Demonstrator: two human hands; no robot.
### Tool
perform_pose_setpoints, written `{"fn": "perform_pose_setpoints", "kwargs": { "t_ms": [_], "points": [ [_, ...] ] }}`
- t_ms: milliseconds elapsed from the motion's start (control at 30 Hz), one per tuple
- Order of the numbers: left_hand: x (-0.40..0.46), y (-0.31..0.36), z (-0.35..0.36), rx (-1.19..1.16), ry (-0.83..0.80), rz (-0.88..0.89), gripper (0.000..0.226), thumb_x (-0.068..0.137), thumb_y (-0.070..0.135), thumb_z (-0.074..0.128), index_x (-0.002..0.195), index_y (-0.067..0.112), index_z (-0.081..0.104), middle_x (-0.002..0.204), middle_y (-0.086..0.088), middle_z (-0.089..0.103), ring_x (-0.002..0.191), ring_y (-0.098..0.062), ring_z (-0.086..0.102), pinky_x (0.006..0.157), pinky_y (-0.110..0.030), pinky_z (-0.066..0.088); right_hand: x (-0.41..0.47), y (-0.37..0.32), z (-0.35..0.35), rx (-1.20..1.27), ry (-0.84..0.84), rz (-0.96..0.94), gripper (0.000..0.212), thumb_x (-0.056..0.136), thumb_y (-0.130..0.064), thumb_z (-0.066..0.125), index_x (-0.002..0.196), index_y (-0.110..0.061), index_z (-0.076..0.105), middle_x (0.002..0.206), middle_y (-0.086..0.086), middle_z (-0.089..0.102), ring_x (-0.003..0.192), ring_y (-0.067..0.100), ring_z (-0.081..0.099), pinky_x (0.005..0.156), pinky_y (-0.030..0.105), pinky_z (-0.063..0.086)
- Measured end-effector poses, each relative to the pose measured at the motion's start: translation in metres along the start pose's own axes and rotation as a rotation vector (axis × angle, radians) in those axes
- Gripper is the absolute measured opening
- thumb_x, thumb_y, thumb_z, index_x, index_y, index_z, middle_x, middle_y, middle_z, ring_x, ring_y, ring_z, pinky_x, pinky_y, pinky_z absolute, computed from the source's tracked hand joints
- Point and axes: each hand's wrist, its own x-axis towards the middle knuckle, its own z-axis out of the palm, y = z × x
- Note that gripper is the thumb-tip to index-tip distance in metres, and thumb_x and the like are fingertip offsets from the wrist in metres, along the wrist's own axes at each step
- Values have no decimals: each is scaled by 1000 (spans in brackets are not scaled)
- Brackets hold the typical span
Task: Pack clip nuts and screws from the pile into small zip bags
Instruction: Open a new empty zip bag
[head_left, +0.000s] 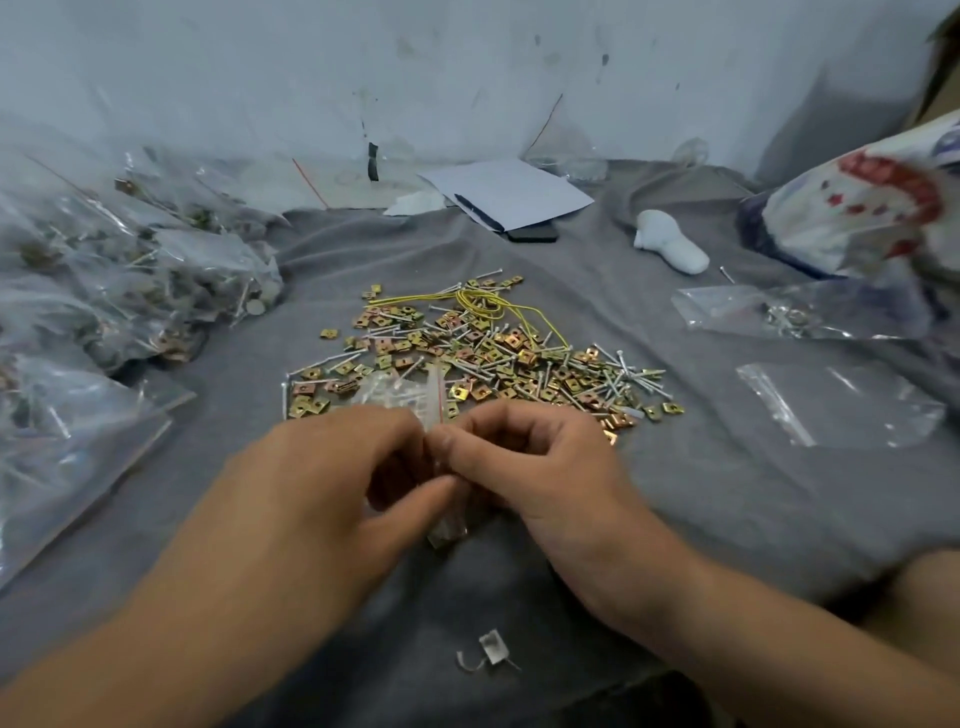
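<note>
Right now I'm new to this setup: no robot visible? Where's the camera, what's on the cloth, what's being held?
There is no robot here: a person works with two bare hands. The single picture comes from a wide-angle camera worn on the head, looking forward and down.

The left hand and right hand meet in the middle and together pinch a small clear zip bag with a red strip at its mouth. What is inside it is too blurred to tell.

Beyond the hands, on a grey cloth, lies a pile of brass-coloured clip nuts and silver screws, with a yellow rubber band on top. Filled bags are heaped on the left; empty bags lie on the right. Farther back are papers and a white object.
</note>
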Motion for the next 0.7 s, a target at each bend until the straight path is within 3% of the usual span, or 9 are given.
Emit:
{"fn": "perform_pose_setpoints", "kwargs": {
  "t_ms": [133,300,367,433,500,600,700],
  "points": [
    [-2,-3,-1,-20,-67,-17,38,76,70,48,82,36,65,74,17,63,67,-5,58,53,-35,48,-5,-4,1,-50,-43,-21,11,90,-22,81,93,-13,78,82,14,77,70,24,74,67,31,61],
    [-1,-7,-1,-132,-130,-98,22,81,59,59,89,43,72,73,20,69,68,-2,63,53,-22,44,-3,-1,6,-63,-23,-51,15,91,-13,78,93,0,72,73,11,75,64,21,72,64,29,59],
    [1,-8,-1,-191,-149,-117,26,90,68,60,90,45,74,69,14,69,62,-2,61,51,-18,41,-3,-1,6,-47,-36,-59,15,91,-12,76,94,2,71,71,8,76,62,16,73,61,24,58],
    [3,-8,-3,-210,-165,-131,31,83,71,55,89,47,75,68,13,69,56,0,58,48,-14,38,-2,0,5,-78,-27,-73,14,92,-13,76,95,1,72,74,10,77,65,17,74,63,25,60],
    [4,-10,-5,-190,-194,-157,21,86,58,59,89,45,74,69,15,70,57,1,59,50,-14,39,-2,2,3,-114,-41,-77,9,94,-12,75,97,-4,73,82,12,78,72,21,74,70,30,61],
    [4,-16,-9,-182,-243,-176,12,95,38,61,89,39,72,71,13,71,65,-4,64,61,-30,47,-3,2,1,-150,-98,-54,7,98,-9,70,104,-5,71,91,14,78,78,21,73,75,30,61],
    [6,-21,-8,-215,-269,-181,13,99,34,63,87,34,68,67,9,69,61,-10,65,67,-44,55,-2,0,0,-166,-101,-39,9,99,-7,68,105,0,69,85,15,75,75,20,71,72,28,60]
  ]
}}
